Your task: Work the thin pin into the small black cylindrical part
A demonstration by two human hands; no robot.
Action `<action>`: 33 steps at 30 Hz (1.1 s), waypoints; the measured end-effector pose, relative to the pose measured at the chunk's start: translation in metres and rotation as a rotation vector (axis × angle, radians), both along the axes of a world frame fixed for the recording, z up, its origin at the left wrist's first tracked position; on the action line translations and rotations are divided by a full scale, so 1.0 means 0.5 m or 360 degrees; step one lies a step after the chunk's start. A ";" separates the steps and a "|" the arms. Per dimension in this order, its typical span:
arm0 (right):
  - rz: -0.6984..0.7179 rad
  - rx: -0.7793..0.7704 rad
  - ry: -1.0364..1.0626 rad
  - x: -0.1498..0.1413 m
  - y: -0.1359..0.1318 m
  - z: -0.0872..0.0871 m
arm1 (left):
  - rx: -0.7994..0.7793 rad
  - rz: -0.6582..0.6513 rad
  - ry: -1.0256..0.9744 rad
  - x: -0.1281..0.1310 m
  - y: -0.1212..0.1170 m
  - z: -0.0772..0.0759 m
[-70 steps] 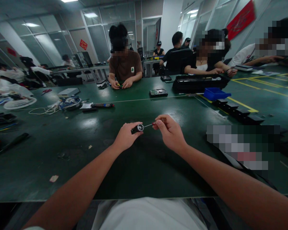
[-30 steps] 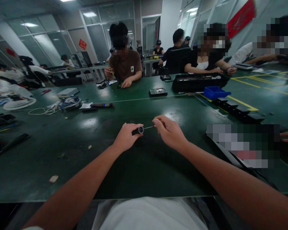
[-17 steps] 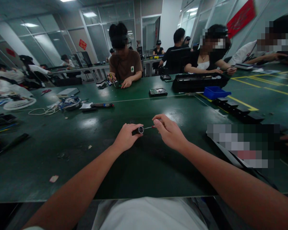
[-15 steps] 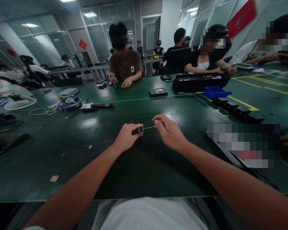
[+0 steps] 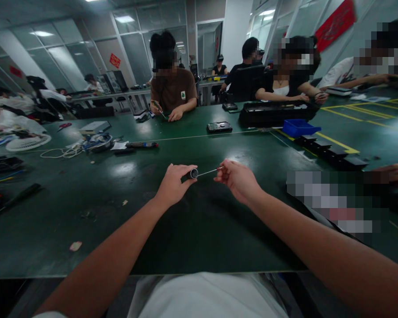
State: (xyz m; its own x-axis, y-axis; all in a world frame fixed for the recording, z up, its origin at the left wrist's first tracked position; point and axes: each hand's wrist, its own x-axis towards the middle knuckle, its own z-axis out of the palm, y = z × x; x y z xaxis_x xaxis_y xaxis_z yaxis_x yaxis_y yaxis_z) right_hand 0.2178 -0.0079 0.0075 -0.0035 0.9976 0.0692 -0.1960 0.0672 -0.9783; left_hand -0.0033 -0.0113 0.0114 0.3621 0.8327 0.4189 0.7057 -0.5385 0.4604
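Note:
Between the thumb and fingers of my left hand is a small black cylindrical part with a silvery round rim at its open end. That end faces me, and its inner detail is too small to make out. My right hand is closed on the reddish handle of a thin screwdriver, largely hidden by the fingers. Its slim metal shaft points left, the tip at the cylinder's rim. Whether the tip sits inside or only touches the rim, I cannot tell. Both hands are over the green table.
Ahead lies a hard-drive-like device. A blue bin and black blocks are right of it. Left are a dark pen-shaped tool and a cable bundle. A co-worker sits opposite; another person's hand shows at far right.
My right hand has shifted slightly right, its fingers now curled around the screwdriver handle, and more shaft shows. The cylinder's open end has risen and turned a little in my left hand.

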 end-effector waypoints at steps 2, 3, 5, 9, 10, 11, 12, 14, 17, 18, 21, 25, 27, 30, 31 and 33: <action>-0.0027 0.0024 0.0013 0.000 0.001 -0.003 | -0.0039 0.0003 -0.0001 0.001 0.000 0.001; -0.0063 0.0061 0.0003 -0.001 0.000 -0.002 | -0.0059 0.0001 0.0000 0.001 0.000 0.001; -0.0135 0.0142 -0.0042 -0.003 -0.007 0.004 | -0.0070 0.0001 0.0007 0.003 0.000 0.000; -0.0236 0.0337 -0.0351 -0.004 -0.023 0.021 | -0.0046 0.0016 0.0025 0.003 0.001 -0.004; -0.0251 0.0385 -0.0460 -0.003 -0.027 0.025 | -0.0048 0.0012 0.0032 0.002 0.002 -0.005; -0.0265 0.0428 -0.0566 -0.002 -0.030 0.027 | -0.0052 0.0007 0.0041 0.001 0.003 -0.006; -0.0276 0.0463 -0.0662 -0.002 -0.033 0.029 | -0.0060 -0.0001 0.0054 0.001 0.003 -0.007; -0.0293 0.0531 -0.0835 -0.001 -0.038 0.032 | -0.0079 -0.0014 0.0075 0.000 0.004 -0.009; -0.0299 0.0645 -0.1038 -0.002 -0.046 0.038 | -0.0101 -0.0023 0.0088 0.001 0.003 -0.008; -0.0306 0.0685 -0.1087 -0.002 -0.048 0.041 | -0.0105 -0.0021 0.0090 0.001 0.003 -0.008; -0.0314 0.0763 -0.1200 -0.001 -0.053 0.051 | -0.0102 -0.0006 0.0108 0.004 0.002 -0.005; -0.0301 0.0784 -0.1307 0.001 -0.054 0.058 | -0.0107 -0.0002 0.0147 0.003 0.003 -0.004; -0.0294 0.0778 -0.1334 0.003 -0.052 0.058 | -0.0120 -0.0008 0.0168 0.001 0.004 -0.005; -0.0243 0.0757 -0.1366 0.006 -0.047 0.056 | -0.0147 -0.0014 0.0202 0.000 0.005 -0.007; -0.0214 0.0752 -0.1365 0.007 -0.046 0.055 | -0.0159 -0.0017 0.0214 0.000 0.005 -0.008; -0.0160 0.0743 -0.1362 0.007 -0.044 0.053 | -0.0176 -0.0028 0.0227 0.002 0.004 -0.009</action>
